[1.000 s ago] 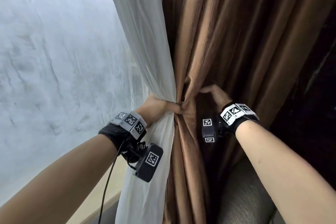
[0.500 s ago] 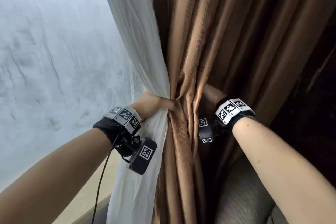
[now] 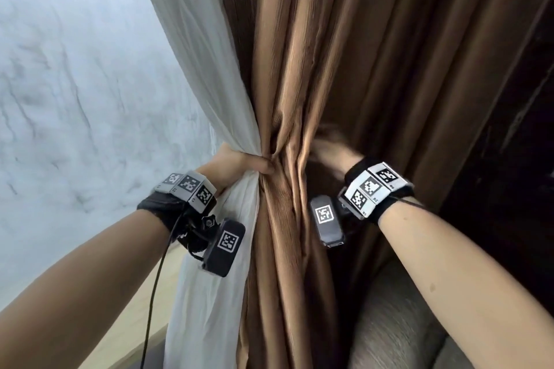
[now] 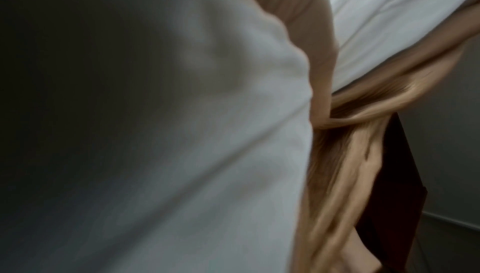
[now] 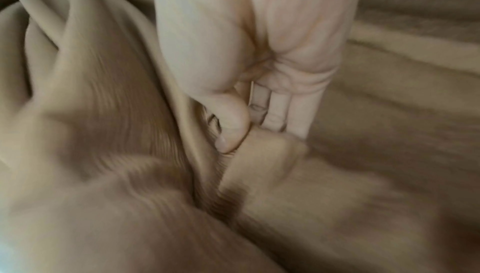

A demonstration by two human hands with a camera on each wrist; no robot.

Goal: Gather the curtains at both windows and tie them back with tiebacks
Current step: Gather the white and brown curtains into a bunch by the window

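Observation:
A white sheer curtain (image 3: pixel 209 84) and a brown ribbed curtain (image 3: pixel 314 54) hang together at the window. My left hand (image 3: pixel 260 165) grips both in one bunch at waist height; in the left wrist view its fingers (image 4: pixel 322 84) wrap the white sheer curtain (image 4: pixel 207 133) and the brown curtain (image 4: pixel 345 164). My right hand (image 3: pixel 326 147), blurred, reaches among the brown folds just right of the bunch. In the right wrist view the right hand (image 5: pixel 241 133) pinches a fold of the brown curtain (image 5: pixel 116 113) between thumb and fingers. No tieback is in view.
A pale grey window pane (image 3: pixel 75 99) fills the left side above a beige sill (image 3: pixel 129 338). A grey upholstered seat (image 3: pixel 389 323) sits low on the right, under my right forearm. Dark wood panelling (image 3: pixel 515 174) stands at the far right.
My right hand went from resting on the front of the brown curtain into its folds, drawing more folds toward the bunch. The left hand kept its grip.

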